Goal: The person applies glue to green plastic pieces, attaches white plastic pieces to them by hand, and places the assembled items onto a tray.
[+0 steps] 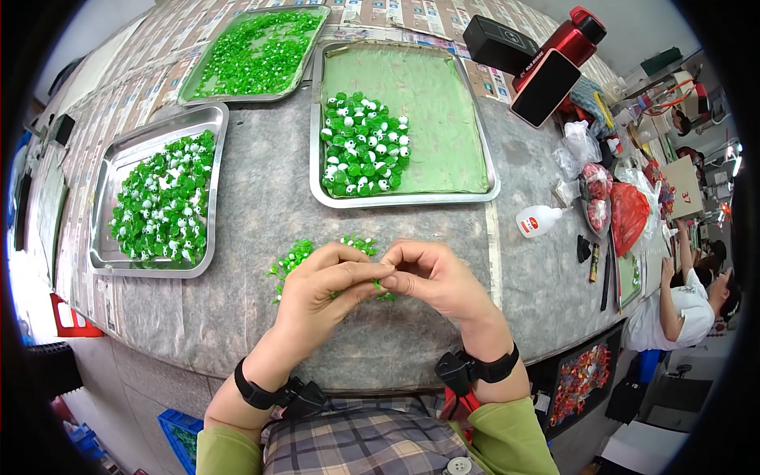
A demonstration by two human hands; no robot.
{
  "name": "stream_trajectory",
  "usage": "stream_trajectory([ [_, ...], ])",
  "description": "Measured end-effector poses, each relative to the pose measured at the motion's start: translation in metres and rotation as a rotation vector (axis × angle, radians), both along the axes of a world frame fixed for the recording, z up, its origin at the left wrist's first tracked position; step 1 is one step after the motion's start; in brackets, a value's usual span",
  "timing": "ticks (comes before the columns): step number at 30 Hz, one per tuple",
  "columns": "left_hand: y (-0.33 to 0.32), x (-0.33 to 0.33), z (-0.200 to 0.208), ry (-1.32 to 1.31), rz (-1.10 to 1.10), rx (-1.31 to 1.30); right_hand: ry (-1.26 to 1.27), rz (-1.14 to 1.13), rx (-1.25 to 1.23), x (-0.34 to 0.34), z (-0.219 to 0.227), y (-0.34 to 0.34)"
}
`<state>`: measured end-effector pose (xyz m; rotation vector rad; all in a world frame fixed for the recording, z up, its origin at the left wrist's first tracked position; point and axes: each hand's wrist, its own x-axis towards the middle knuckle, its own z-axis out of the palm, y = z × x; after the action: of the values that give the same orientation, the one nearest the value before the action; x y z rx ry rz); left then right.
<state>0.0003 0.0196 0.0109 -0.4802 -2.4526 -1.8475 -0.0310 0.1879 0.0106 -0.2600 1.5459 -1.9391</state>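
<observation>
My left hand (326,283) and my right hand (443,279) meet fingertip to fingertip just above the grey table cover, both closed in a pinch. What they hold is hidden by the fingers; a bit of green shows just below the fingertips, and I cannot tell whether it is held or lies on the table. Under and beside my left hand is a loose pile of small green and white pieces (294,257). Ahead stands a metal tray with a green lining (443,119), its left part filled with round green and white eyeball-like pieces (366,146).
At left, a steel tray (215,170) holds a heap of green and white pieces (162,198). Behind it is a tray of green pieces (261,51). To the right are a phone (545,89), red bottle (582,36), white squeeze bottle (538,221) and plastic bags (630,218). Another person (681,317) sits farther right.
</observation>
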Motion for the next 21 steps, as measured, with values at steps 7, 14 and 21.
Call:
stream_trajectory([
  [7,-0.005,0.001,0.0,-0.44,0.166,0.565,0.812,-1.3,0.486,-0.009,0.04,0.079],
  [14,-0.008,-0.002,-0.007,-0.517,0.183,0.726,0.54,-1.054,0.783,-0.021,-0.011,0.151],
  [21,-0.008,-0.003,-0.006,-0.569,0.149,0.789,0.431,-0.901,0.466,-0.025,-0.011,0.124],
])
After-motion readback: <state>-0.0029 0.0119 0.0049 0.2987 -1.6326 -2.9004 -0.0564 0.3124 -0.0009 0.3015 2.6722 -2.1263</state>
